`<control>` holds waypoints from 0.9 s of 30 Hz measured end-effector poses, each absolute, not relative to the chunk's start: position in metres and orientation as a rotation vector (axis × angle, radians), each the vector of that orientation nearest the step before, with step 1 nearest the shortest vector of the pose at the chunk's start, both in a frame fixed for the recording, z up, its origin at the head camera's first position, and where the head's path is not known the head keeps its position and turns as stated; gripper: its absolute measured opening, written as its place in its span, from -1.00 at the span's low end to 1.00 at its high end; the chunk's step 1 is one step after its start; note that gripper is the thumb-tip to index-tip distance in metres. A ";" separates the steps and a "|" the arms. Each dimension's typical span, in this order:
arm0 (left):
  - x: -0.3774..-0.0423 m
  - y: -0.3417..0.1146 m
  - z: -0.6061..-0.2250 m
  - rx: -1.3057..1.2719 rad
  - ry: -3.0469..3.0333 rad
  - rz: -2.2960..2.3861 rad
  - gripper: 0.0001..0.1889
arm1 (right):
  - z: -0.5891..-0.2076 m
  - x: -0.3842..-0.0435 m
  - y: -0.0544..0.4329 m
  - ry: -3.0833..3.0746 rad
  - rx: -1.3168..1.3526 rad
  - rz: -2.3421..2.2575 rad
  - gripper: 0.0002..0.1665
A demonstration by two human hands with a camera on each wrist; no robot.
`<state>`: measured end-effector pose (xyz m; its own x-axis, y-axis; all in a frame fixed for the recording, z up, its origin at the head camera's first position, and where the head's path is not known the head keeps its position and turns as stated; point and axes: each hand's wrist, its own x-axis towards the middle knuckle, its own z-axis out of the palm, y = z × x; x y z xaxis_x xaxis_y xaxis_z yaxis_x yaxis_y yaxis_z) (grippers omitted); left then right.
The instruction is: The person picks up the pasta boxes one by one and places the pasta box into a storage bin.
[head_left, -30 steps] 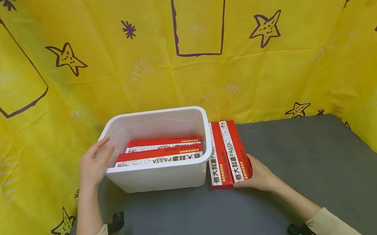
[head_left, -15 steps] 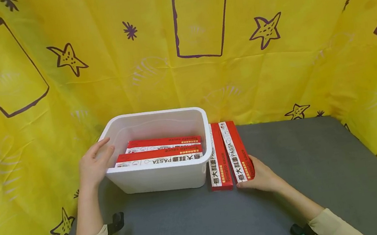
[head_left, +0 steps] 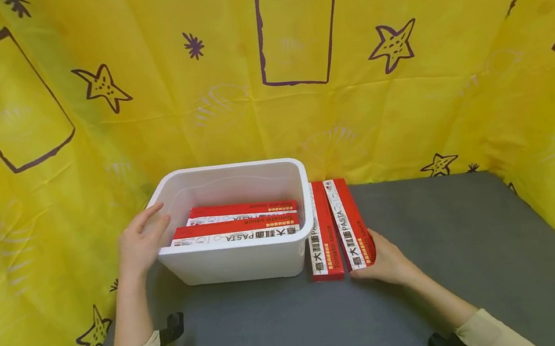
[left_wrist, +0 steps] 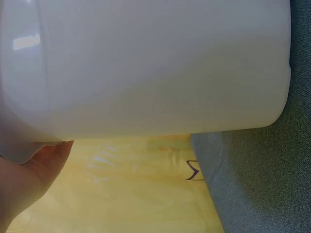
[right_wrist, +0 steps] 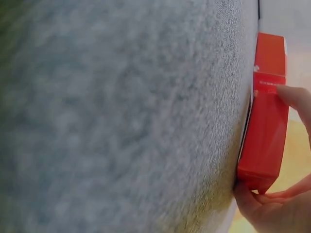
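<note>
My right hand (head_left: pixel 386 258) grips the near end of a red and white pasta box (head_left: pixel 349 222), thumb on its left and fingers on its right. In the right wrist view, the red end of that box (right_wrist: pixel 265 131) stands between thumb and fingers, close to the tabletop. A second pasta box (head_left: pixel 331 242) lies just left of it, a narrow gap between them. My left hand (head_left: pixel 136 247) holds the left rim of a white plastic bin (head_left: pixel 237 263). Inside the bin lie two more pasta boxes, a front one (head_left: pixel 242 224) and a back one (head_left: pixel 245 207).
A dark grey cloth tabletop (head_left: pixel 455 243) carries the bin and boxes. Yellow curtains (head_left: pixel 227 109) with starfish drawings hang behind and at both sides. The bin's right wall hides part of the second box.
The near end of the right-hand pasta box has swung slightly right with my right hand, opening a gap to its neighbour. My left hand and the bin stay put.
</note>
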<state>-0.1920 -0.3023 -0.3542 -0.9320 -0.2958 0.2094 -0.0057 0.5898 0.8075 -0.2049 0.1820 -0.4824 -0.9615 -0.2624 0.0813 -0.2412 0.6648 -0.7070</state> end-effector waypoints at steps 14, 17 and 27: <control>-0.191 -0.302 -0.354 0.248 -2.508 -1.281 -0.41 | -0.463 -0.185 0.198 2.730 -0.090 -1.315 0.22; -0.191 -0.302 -0.355 0.247 -2.502 -1.275 -0.41 | -0.455 -0.181 0.201 2.666 -0.035 -1.467 0.15; -0.192 -0.303 -0.354 0.259 -2.504 -1.284 -0.40 | -0.423 -0.169 0.204 2.326 0.149 -2.077 -0.10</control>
